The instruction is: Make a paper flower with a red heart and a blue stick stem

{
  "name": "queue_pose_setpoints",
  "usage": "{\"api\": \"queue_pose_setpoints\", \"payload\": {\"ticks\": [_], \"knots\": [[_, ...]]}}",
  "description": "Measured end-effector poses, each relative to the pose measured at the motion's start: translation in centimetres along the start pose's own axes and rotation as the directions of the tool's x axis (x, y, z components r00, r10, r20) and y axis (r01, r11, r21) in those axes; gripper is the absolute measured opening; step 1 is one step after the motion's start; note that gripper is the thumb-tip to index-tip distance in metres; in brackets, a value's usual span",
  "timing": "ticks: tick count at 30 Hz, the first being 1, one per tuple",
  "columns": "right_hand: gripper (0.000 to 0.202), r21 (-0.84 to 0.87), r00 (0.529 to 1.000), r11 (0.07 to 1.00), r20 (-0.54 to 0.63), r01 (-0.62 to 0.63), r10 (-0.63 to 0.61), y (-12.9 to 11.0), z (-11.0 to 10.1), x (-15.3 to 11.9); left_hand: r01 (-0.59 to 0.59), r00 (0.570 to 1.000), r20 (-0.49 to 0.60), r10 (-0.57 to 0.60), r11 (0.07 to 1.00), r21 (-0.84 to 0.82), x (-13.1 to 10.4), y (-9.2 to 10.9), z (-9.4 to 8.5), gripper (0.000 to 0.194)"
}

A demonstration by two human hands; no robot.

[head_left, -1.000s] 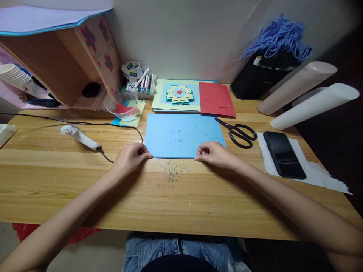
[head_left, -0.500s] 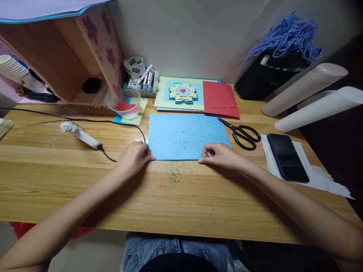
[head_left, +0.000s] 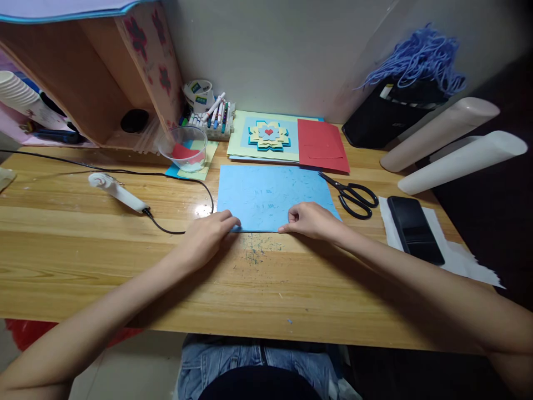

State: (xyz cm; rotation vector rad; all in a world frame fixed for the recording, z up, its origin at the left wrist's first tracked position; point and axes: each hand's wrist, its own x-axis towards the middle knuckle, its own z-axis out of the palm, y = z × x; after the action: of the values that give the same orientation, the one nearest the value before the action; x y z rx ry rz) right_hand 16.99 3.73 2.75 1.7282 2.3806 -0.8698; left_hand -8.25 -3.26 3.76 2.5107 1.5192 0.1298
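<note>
A light blue sheet of paper, speckled with dark bits, lies on the wooden table in front of me. My left hand is at its near left corner, fingers curled over the near edge. Further right along that edge, my right hand pinches the paper between thumb and curled fingers. Black-handled scissors lie just right of the sheet, their tips close to its far right corner. Crumbs of blue and dark scraps are scattered below the near edge.
A corded white glue gun lies left. Behind the sheet are a card with layered paper flower, red paper, a plastic bowl and markers. A phone rests on tissue at right, beside white rolls.
My left hand has slid right over the paper's corner, and my right hand has moved left along the near edge. The view has shifted slightly; the sheet stays flat.
</note>
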Motion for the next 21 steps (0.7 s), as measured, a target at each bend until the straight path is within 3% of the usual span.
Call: {"api": "queue_pose_setpoints", "payload": {"ticks": [4,7,11,14,18,21], "knots": [[0.023,0.114,0.995,0.989,0.028,0.093,-0.097,-0.1,0.1,0.4,-0.165,0.986,0.048,0.159,0.975,0.152,-0.6,0.9,0.7,0.031],[0.006,0.17,0.965,0.951,0.003,0.256,-0.261,-0.1,0.8,0.0,-0.212,0.977,0.063,0.203,0.95,0.228,-0.8,1.5,1.8,0.035],[0.01,0.165,0.895,0.883,-0.156,0.44,-0.417,0.0,2.1,-1.2,-0.23,0.973,0.025,0.231,0.939,0.255,-1.0,1.7,3.2,0.041],[0.019,0.14,0.814,0.812,-0.253,0.566,-0.523,0.4,3.2,-1.8,-0.238,0.97,0.012,0.244,0.934,0.265,-1.3,1.5,3.6,0.044],[0.024,0.005,0.704,0.734,-0.289,0.679,-0.649,1.2,4.2,-1.8,-0.289,0.956,0.058,0.287,0.893,0.345,-1.4,1.6,3.2,0.049],[0.027,-0.112,0.661,0.704,-0.267,0.702,-0.702,1.6,4.5,-1.5,-0.282,0.959,0.088,0.268,0.895,0.345,-1.0,2.0,2.7,0.049]]}}
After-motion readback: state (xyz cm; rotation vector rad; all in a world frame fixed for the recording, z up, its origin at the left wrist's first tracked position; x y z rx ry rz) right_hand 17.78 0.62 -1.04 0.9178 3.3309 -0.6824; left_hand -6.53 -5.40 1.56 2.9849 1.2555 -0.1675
